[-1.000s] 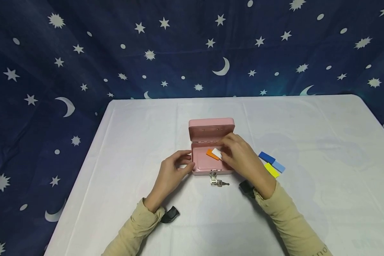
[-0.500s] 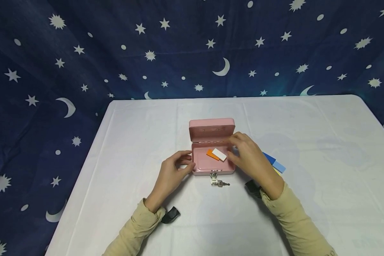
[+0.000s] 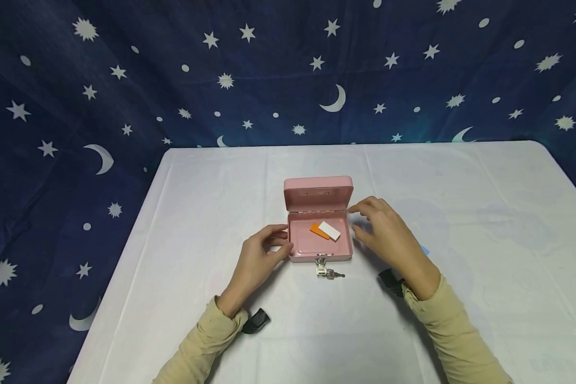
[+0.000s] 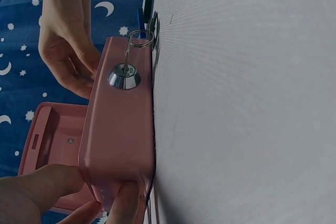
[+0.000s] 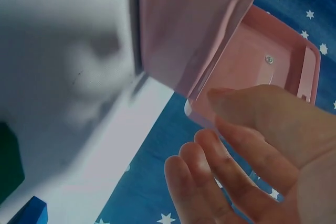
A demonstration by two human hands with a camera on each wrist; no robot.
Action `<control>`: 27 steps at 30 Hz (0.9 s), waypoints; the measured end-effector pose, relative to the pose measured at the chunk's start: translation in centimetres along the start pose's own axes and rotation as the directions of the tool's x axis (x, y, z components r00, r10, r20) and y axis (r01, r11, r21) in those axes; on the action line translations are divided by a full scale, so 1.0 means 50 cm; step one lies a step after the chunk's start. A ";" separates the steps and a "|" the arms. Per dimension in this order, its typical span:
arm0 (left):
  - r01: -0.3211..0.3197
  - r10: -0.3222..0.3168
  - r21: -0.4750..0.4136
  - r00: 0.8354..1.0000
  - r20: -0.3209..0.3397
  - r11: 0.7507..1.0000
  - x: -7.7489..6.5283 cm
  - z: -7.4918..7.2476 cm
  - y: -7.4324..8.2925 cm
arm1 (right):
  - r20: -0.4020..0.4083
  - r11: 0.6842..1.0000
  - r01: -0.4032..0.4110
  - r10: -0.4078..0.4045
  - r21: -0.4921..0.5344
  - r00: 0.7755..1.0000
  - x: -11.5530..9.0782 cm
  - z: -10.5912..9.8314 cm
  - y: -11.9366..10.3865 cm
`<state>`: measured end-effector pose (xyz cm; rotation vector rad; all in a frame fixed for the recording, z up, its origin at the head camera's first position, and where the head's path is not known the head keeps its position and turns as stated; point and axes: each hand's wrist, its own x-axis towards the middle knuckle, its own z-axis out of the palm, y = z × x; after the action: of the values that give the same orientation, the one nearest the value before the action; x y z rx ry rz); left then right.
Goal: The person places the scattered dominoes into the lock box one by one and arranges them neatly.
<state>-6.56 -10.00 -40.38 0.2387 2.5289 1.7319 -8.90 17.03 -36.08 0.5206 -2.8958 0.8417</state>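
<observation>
A pink metal cash box (image 3: 296, 249) lies on the white table, its lid (image 3: 318, 193) raised at the back. Inside, an orange domino-like tile (image 3: 318, 230) is partly covered by a white domino-like tile (image 3: 329, 231). A keyring (image 4: 140, 39) hangs from the key in the box's round lock (image 4: 124, 76). My left hand (image 3: 259, 256) grips the box's left side, thumb (image 4: 55, 182) at the front corner. Just off the box's right side, my right hand (image 3: 389, 232) holds nothing, its fingers (image 5: 233, 166) loosely bent and spread.
A light blue tile (image 3: 425, 250) peeks out beyond my right wrist; other tiles there are hidden from the head view. The right wrist view catches a green block (image 5: 9, 163) and a blue block (image 5: 32, 212) on the table. A dark starry cloth (image 3: 249, 69) hangs behind.
My right hand has let go of the white tile, leaving it on the orange one, and moved right out of the box. My left hand stays at the box.
</observation>
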 end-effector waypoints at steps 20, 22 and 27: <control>0.000 0.000 0.004 1.000 -0.001 1.000 -0.001 -0.001 0.001 | 0.020 0.998 -0.060 0.061 -0.032 0.998 -0.023 -0.022 0.042; -0.002 0.002 0.003 1.000 0.001 1.000 0.000 -0.001 0.001 | 0.021 0.998 -0.058 0.059 -0.034 0.998 -0.024 -0.023 0.046; 0.001 -0.001 0.000 1.000 0.002 1.000 -0.001 -0.001 0.000 | 0.025 0.998 -0.055 0.056 -0.037 0.998 -0.029 -0.025 0.057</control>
<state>-6.54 -10.06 -40.34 0.2392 2.5278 1.7306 -8.52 20.38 -36.68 0.4534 -2.9561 0.7940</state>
